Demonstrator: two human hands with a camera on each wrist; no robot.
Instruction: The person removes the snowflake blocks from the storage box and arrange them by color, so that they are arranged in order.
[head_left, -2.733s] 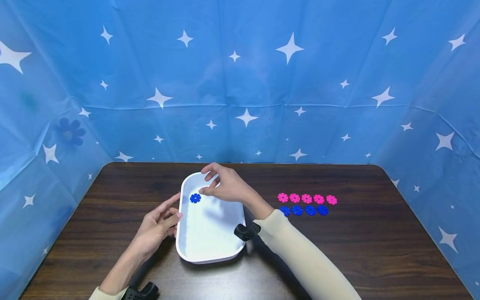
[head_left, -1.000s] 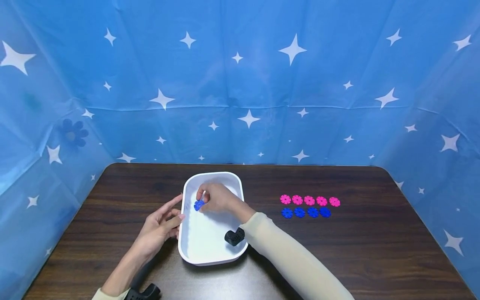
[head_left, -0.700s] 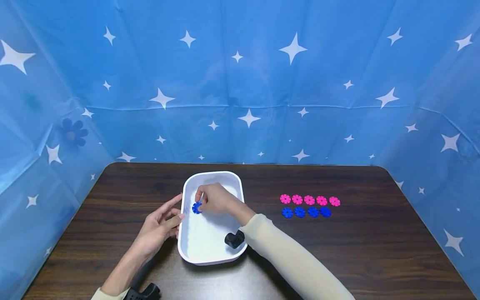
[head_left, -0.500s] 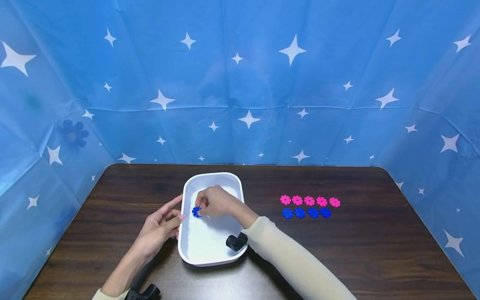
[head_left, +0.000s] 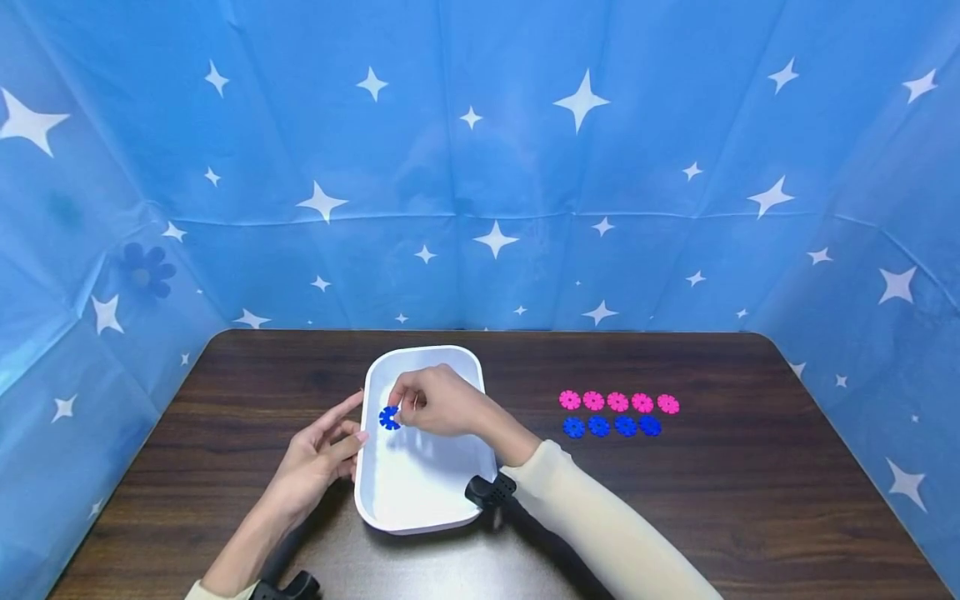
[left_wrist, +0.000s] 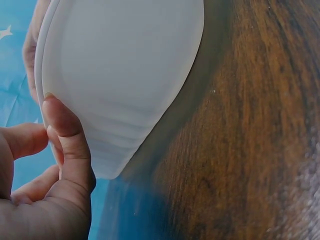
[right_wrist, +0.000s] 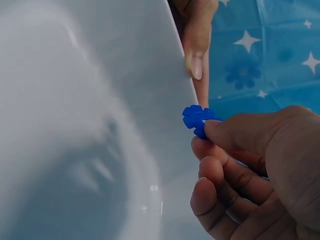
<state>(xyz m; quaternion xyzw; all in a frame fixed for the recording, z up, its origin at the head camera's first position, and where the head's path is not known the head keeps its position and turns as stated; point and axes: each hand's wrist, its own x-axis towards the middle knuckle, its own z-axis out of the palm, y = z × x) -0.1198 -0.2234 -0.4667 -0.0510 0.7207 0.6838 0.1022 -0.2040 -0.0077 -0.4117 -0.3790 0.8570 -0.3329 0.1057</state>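
Observation:
Over the left part of the white tray (head_left: 426, 508), my right hand (head_left: 444, 402) pinches a blue snowflake disc (head_left: 389, 417) between thumb and fingertips. The right wrist view shows the notched blue disc (right_wrist: 197, 120) held by its edge, apart from the tray's surface below. My left hand (head_left: 311, 458) touches the tray's left side, its fingers and thumb along the rim. In the left wrist view, the thumb (left_wrist: 65, 120) lies against the outer wall of the tray (left_wrist: 125, 65). Part of the disc is hidden behind the right fingertips.
To the right of the tray lies a row of several pink snowflake discs (head_left: 618, 402), with several blue snowflake discs (head_left: 626, 427) in a row just nearer. The dark wooden table (head_left: 750, 483) ends at a blue star-patterned curtain (head_left: 480, 167).
Earlier my right hand was over the tray's far end, apart from the blue disc. It has since come down and pinched the disc, then turned and lifted it slightly. My left hand stays put.

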